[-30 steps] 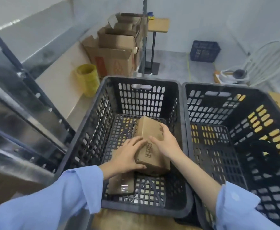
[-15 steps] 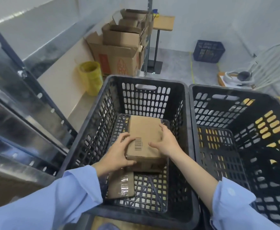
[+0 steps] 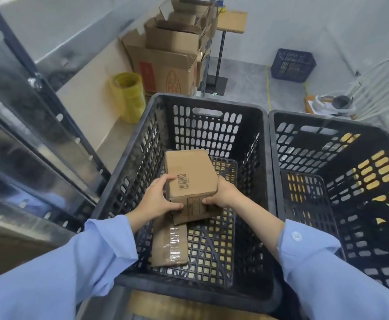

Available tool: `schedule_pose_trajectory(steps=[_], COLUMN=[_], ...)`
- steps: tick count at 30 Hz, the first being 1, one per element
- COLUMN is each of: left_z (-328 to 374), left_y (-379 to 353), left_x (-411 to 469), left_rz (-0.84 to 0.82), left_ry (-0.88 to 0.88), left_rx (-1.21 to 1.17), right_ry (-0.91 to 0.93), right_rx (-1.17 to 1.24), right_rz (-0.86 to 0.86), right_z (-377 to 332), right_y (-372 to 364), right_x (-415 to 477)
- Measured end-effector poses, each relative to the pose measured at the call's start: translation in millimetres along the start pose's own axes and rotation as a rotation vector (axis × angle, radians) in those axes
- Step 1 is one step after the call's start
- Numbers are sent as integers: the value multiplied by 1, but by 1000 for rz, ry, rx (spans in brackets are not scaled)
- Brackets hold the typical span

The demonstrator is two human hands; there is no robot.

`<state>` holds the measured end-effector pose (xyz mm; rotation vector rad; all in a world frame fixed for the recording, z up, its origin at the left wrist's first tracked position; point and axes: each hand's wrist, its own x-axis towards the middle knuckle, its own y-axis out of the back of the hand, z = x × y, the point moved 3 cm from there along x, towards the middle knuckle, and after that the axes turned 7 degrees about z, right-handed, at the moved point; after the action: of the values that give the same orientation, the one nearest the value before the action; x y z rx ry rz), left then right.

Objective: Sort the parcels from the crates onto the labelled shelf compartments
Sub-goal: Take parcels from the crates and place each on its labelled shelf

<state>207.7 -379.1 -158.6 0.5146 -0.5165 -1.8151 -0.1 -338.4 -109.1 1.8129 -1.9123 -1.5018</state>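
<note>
Head view: pick step — left hand [image 3: 159, 199] and right hand [image 3: 221, 195] grip the box [image 3: 190, 176] from both sides, fingers [image 3: 177, 206] curled round its near end, inside the crate [image 3: 212, 105], over a flat parcel [image 3: 169, 245]. Next, I judge: lift clear of the rim, read the label, turn to the shelf [image 3: 39, 125] — left side.

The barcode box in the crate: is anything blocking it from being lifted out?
Nothing visible does. The left hand and right hand grip the box by its sides, and the crate is open above it. The flat taped parcel lies lower, on the crate floor, not over it.
</note>
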Motion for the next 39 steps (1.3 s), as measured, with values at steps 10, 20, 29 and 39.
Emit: schedule_pose_trajectory(steps=[10,20,29,39], left_z=[15,71,125,168], left_y=[7,36,62,66], left_x=[1,-15,-45,-132], left_rz=[-45,86,286,534], left_ry=[50,-44,-77,-161], left_rx=[-54,-127,-177,-182], right_ry=[-16,121,356,709], right_rx=[61,405,474,534], right_rz=[3,89,229,242], right_z=[-2,-6,-20,-15], right_y=[7,50,65,101], right_x=[-6,-47,-79,-137])
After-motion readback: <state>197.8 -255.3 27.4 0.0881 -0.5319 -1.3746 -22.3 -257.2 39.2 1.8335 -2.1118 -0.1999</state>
